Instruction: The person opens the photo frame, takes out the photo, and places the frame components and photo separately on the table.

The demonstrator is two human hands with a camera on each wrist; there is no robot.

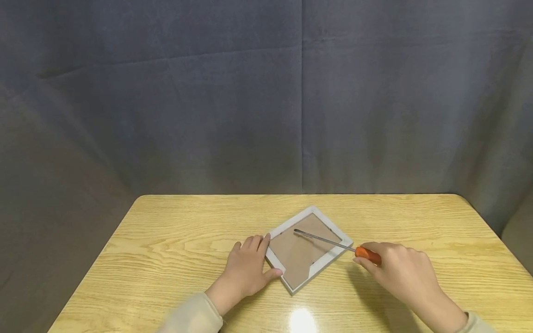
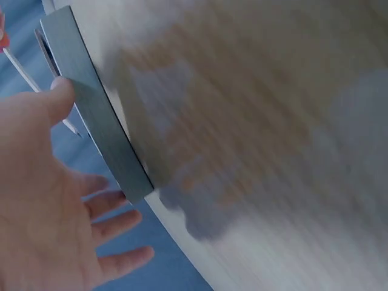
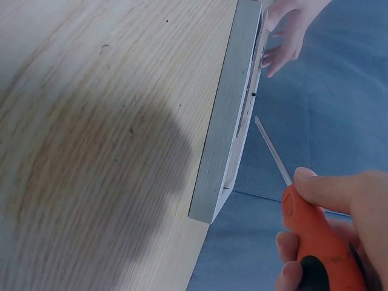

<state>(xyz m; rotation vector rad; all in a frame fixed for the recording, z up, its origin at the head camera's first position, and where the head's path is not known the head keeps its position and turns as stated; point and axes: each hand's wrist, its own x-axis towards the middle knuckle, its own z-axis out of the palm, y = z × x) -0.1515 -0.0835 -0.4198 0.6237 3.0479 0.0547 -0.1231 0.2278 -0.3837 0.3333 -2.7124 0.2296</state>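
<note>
Fingers of my right hand (image 1: 401,270) grip the screwdriver (image 3: 315,236), tip raised beyond them above the frame (image 1: 306,252); my left hand (image 1: 246,273), fingers spread, merely touches its edge, so a hard push could skid it or drive the tip into them.

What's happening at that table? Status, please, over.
Left hand touches picture frame. Right hand grips screwdriver, tip above frame's backing. Nothing visible in between.
</note>
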